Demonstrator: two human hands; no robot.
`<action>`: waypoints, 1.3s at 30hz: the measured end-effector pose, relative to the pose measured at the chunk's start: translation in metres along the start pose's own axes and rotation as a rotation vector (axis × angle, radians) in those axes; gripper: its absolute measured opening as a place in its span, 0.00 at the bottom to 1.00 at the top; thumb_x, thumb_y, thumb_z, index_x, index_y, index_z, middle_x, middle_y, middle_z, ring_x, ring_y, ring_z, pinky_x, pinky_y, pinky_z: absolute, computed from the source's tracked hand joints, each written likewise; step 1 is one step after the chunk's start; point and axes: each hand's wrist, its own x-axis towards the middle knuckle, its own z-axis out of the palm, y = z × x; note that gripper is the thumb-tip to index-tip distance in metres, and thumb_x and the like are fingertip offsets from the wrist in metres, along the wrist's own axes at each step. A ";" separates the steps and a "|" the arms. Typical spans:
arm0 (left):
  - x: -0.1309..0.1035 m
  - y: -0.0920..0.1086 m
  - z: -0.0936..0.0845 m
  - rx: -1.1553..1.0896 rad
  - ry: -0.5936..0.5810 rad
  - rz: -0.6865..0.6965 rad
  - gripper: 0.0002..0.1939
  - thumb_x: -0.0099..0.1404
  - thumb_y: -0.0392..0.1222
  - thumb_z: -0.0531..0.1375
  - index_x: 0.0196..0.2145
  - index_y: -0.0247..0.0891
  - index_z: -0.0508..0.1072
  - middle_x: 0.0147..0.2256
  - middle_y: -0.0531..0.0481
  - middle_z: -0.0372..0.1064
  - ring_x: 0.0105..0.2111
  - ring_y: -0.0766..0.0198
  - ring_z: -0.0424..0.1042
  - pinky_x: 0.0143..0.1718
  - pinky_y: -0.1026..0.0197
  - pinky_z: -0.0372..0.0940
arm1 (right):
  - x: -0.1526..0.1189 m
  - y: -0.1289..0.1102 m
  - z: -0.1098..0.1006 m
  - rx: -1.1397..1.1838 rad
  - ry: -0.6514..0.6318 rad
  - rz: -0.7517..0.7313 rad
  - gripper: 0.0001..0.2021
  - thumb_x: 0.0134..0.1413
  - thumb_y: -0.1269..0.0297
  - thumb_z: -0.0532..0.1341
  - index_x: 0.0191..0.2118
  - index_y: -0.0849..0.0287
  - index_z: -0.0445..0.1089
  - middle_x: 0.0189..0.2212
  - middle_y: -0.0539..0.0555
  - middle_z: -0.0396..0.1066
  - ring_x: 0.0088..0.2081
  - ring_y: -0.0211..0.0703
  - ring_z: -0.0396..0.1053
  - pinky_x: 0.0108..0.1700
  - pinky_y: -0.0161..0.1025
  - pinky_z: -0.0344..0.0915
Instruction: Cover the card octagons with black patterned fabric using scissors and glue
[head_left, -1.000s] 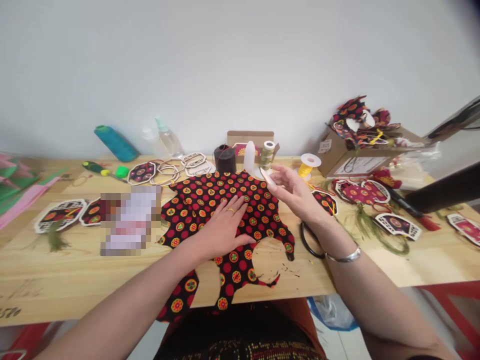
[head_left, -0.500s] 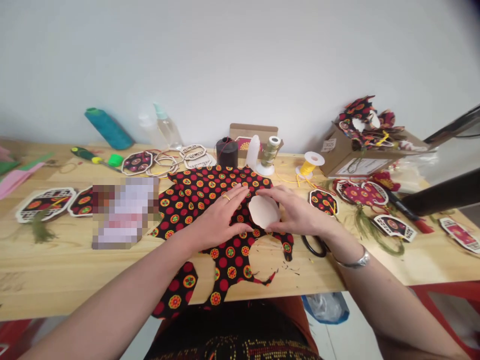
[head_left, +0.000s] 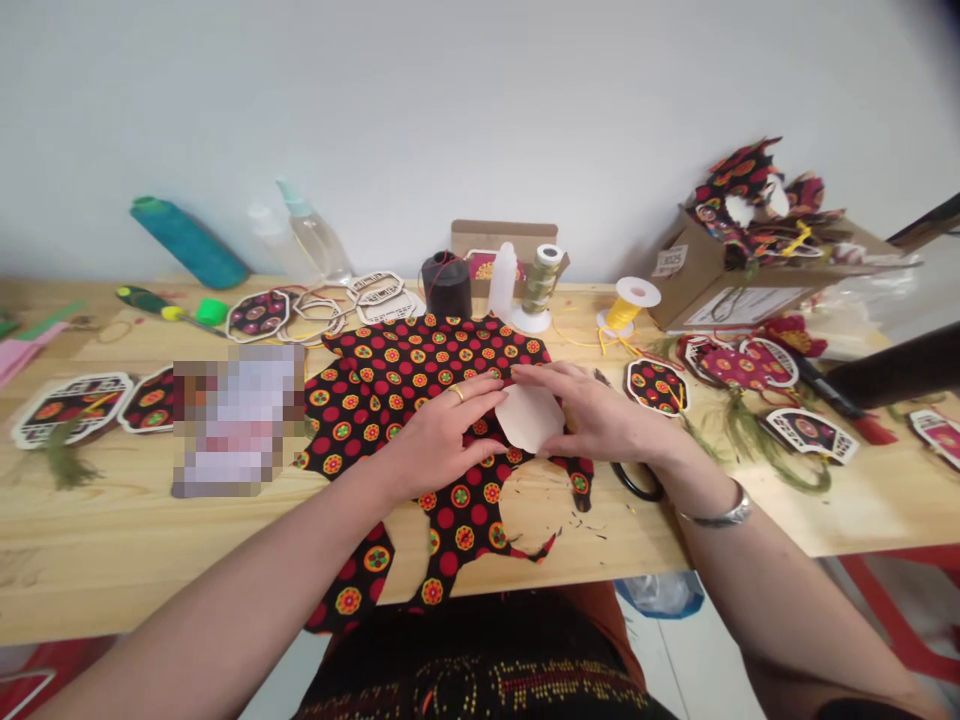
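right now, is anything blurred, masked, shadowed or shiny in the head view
Head view: blocky pixelation masks an item left of the patterned cloth; the upper right corner is dark; the large cardboard box seems to cast a soft shadow on the wall; the bracelet shines.

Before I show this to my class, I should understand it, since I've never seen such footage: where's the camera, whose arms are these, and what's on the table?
There's no machine here: one person works bare-handed, seen through a camera worn on their head, looking forward and down. The left hand lies flat on dark patterned fabric. The right hand holds a pale piece over that fabric, thumb and fingers at its edge. Toward the back of the wooden table are a teal thread cone, a black spool, a yellow spool and a cardboard box.
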 end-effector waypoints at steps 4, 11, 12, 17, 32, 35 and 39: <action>0.000 0.000 0.001 0.005 0.015 0.001 0.21 0.65 0.44 0.60 0.54 0.36 0.70 0.58 0.38 0.65 0.59 0.53 0.64 0.59 0.46 0.62 | 0.002 0.001 0.003 0.020 -0.011 -0.026 0.46 0.45 0.62 0.70 0.67 0.46 0.49 0.60 0.57 0.61 0.61 0.58 0.56 0.61 0.61 0.55; -0.001 -0.001 0.004 0.042 0.028 0.006 0.18 0.64 0.42 0.61 0.51 0.33 0.72 0.55 0.38 0.68 0.57 0.54 0.67 0.58 0.49 0.64 | -0.003 0.005 -0.006 0.146 0.156 -0.017 0.36 0.52 0.64 0.66 0.65 0.48 0.54 0.59 0.57 0.63 0.59 0.54 0.61 0.60 0.59 0.58; -0.001 -0.001 0.004 0.042 0.032 0.011 0.18 0.65 0.42 0.60 0.51 0.34 0.72 0.55 0.38 0.68 0.57 0.54 0.67 0.58 0.49 0.63 | -0.004 0.006 -0.007 0.162 0.196 -0.006 0.32 0.55 0.66 0.64 0.64 0.48 0.56 0.57 0.56 0.66 0.58 0.53 0.63 0.60 0.59 0.59; 0.000 -0.001 0.005 0.082 0.042 -0.014 0.20 0.64 0.44 0.61 0.51 0.33 0.72 0.56 0.37 0.68 0.57 0.53 0.66 0.59 0.48 0.62 | -0.006 0.013 -0.008 0.175 0.202 0.003 0.25 0.56 0.71 0.62 0.59 0.51 0.64 0.49 0.55 0.72 0.53 0.50 0.66 0.57 0.56 0.63; 0.001 -0.007 0.007 0.095 0.015 0.026 0.25 0.62 0.49 0.62 0.52 0.31 0.69 0.52 0.35 0.71 0.57 0.49 0.66 0.58 0.43 0.62 | -0.006 0.011 -0.007 0.055 0.028 -0.047 0.40 0.42 0.59 0.73 0.62 0.54 0.60 0.54 0.60 0.64 0.57 0.54 0.57 0.58 0.58 0.59; 0.001 -0.006 0.006 0.086 -0.013 0.009 0.27 0.61 0.49 0.63 0.53 0.31 0.68 0.53 0.35 0.70 0.58 0.48 0.65 0.58 0.42 0.62 | -0.005 0.011 -0.006 0.061 0.023 -0.050 0.40 0.42 0.60 0.73 0.62 0.55 0.59 0.54 0.60 0.64 0.58 0.54 0.56 0.59 0.57 0.58; 0.001 -0.006 0.006 0.087 -0.054 -0.037 0.31 0.58 0.50 0.66 0.54 0.30 0.67 0.55 0.33 0.68 0.60 0.47 0.62 0.59 0.42 0.60 | -0.005 0.012 -0.004 0.066 0.029 -0.056 0.39 0.42 0.60 0.73 0.62 0.55 0.60 0.54 0.60 0.64 0.58 0.54 0.56 0.60 0.57 0.57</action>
